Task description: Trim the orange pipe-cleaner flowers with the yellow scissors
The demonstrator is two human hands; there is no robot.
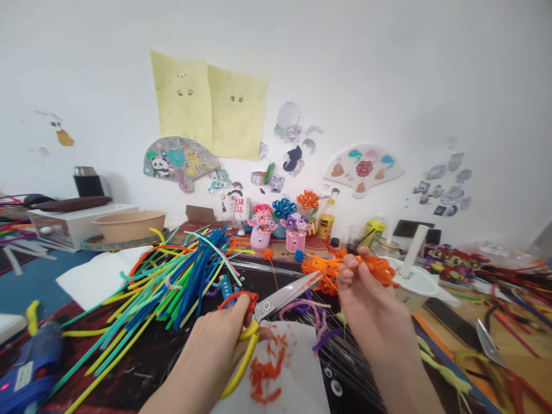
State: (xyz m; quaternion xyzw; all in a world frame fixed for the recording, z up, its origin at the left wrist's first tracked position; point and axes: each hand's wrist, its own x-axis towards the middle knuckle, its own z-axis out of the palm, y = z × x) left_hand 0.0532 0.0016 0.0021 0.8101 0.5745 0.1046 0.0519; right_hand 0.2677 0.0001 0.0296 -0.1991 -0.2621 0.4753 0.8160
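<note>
My left hand (222,339) grips scissors (287,296) with red and yellow handles. Their blades look closed or nearly so, and the tip points at a cluster of orange pipe-cleaner flowers (321,270). To the right, my right hand (366,299) is raised with thumb and fingers pinched on an orange pipe-cleaner piece, mostly hidden by the fingers. More orange loops (382,270) show behind that hand. Below, orange fuzzy clippings (265,374) lie on a white sheet of paper (306,368). A single small orange flower on a thin stem (268,254) stands beyond the scissors.
Bundled pipe cleaners (190,282) spread across the left. A blue glue gun (32,368) lies front left, near a lighter (225,286). Finished flower pots (261,236) and bottles (326,220) line the back. On the right are a phone (452,323), another pair of scissors (490,343) and a white plate (425,282).
</note>
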